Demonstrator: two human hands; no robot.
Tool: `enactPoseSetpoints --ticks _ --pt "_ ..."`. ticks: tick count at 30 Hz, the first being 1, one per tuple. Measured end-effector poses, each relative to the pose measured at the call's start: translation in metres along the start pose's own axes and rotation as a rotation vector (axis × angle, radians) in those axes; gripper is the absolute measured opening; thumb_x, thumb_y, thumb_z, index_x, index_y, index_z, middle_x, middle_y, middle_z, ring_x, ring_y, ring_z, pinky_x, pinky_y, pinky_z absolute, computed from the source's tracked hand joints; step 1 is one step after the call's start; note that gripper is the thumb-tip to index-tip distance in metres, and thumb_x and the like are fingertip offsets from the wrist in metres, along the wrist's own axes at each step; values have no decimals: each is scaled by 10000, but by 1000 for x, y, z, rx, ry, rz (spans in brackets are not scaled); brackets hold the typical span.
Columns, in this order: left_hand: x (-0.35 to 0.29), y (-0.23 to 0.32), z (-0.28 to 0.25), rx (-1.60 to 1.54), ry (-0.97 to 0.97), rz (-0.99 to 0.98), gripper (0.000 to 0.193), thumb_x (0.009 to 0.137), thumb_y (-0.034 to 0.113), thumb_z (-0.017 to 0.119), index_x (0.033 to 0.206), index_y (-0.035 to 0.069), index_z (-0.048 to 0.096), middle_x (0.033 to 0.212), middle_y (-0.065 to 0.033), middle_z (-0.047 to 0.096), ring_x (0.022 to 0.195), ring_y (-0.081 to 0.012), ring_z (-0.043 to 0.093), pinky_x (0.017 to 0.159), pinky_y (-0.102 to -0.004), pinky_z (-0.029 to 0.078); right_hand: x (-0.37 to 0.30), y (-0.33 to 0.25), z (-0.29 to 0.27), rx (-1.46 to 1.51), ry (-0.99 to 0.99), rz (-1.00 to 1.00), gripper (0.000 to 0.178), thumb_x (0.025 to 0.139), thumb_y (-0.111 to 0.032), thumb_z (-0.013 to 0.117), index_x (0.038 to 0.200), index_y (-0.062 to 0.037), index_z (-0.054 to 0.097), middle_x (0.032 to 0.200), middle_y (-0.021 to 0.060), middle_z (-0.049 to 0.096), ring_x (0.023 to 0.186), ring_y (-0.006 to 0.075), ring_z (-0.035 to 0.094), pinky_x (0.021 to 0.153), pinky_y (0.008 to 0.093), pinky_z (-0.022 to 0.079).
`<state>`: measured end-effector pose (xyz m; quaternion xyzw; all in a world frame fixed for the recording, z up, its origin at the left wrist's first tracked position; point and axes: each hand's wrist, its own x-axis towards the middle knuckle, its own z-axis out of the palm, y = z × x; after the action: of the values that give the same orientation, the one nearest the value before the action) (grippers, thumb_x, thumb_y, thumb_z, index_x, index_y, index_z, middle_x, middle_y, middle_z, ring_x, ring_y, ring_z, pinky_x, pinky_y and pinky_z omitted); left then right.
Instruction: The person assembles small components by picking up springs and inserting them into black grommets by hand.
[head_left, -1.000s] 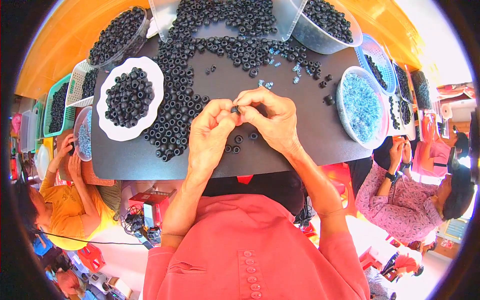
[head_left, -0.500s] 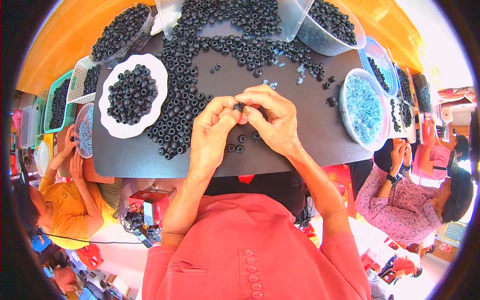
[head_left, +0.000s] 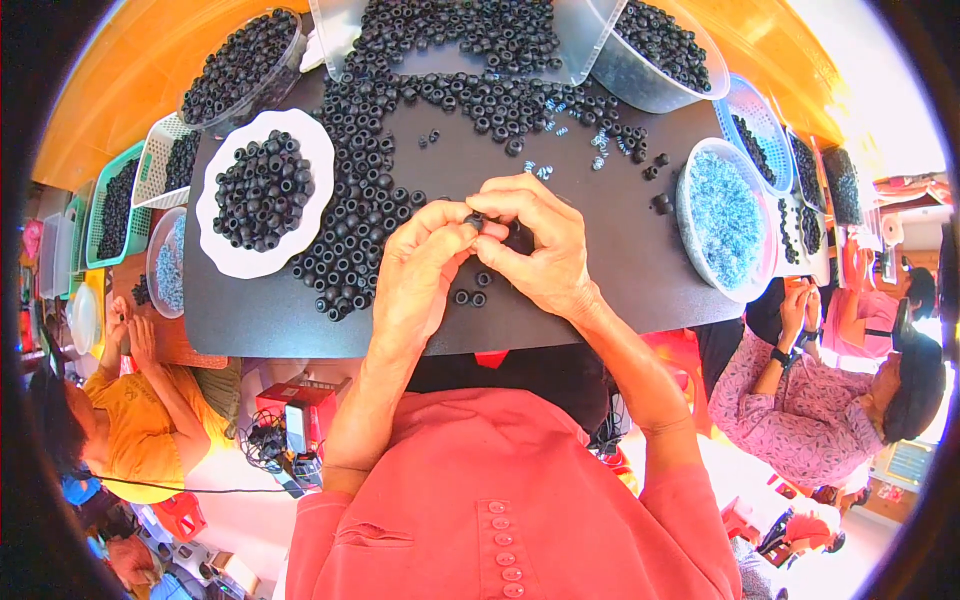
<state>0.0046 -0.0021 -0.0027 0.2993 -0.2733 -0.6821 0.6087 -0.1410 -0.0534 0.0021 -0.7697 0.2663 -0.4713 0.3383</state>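
Small black ring (head_left: 474, 219) — mostly hidden between pinching fingertips (head_left: 462, 232).

Both hands meet mid-mat: left hand (head_left: 425, 275) and right hand (head_left: 540, 250) pinch one small black ring (head_left: 474, 220) between fingertips. Black mat (head_left: 620, 260) carries a loose pile of black rings (head_left: 370, 215), two rings (head_left: 470, 297) just below the hands. White plate (head_left: 262, 195) of rings to the left, bowl of blue springs (head_left: 722, 215) to the right.

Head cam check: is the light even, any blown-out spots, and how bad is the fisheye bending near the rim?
Head view: bright, even light on the black mat and both hands, left hand, right hand; upper right corner washes out to white; the mat's edges bow strongly; a black circular vignette closes the corners; centre sharp.
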Motion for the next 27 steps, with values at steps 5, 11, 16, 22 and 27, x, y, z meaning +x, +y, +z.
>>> enactPoseSetpoints --ticks 5,11,16,22,27 --pt "0 2 0 -22 -10 -28 160 886 46 483 989 -32 577 948 -134 634 931 -211 621 866 -314 472 0 -5 5 -52 82 -52 363 639 78 687 984 -15 621 928 99 612 728 151 566 630 255 478" --pt "1 2 0 -48 -24 -83 164 886 49 483 988 -31 583 947 -134 638 924 -203 619 870 -313 464 1 -4 3 -211 96 -235 345 618 100 664 941 -18 646 897 73 618 710 163 556 611 263 476" --pt "2 2 1 -28 -25 -64 161 889 56 484 983 -29 584 943 -128 641 910 -192 616 860 -305 464 0 -4 4 -160 74 -146 358 627 79 666 965 -37 647 901 71 616 727 192 565 606 282 483" --pt "5 -1 -2 -24 -40 -62 154 886 77 517 979 -24 586 935 -98 635 908 -174 609 860 -289 459 0 -3 4 -193 101 -87 381 666 13 686 1035 -41 609 920 92 610 775 248 572 670 342 488" --pt "1 -1 0 -47 25 -20 161 898 101 515 989 -10 588 915 -66 623 909 -156 593 874 -306 452 0 -2 1 -258 96 -189 343 684 26 708 1012 -19 624 948 100 627 778 223 601 623 298 511"
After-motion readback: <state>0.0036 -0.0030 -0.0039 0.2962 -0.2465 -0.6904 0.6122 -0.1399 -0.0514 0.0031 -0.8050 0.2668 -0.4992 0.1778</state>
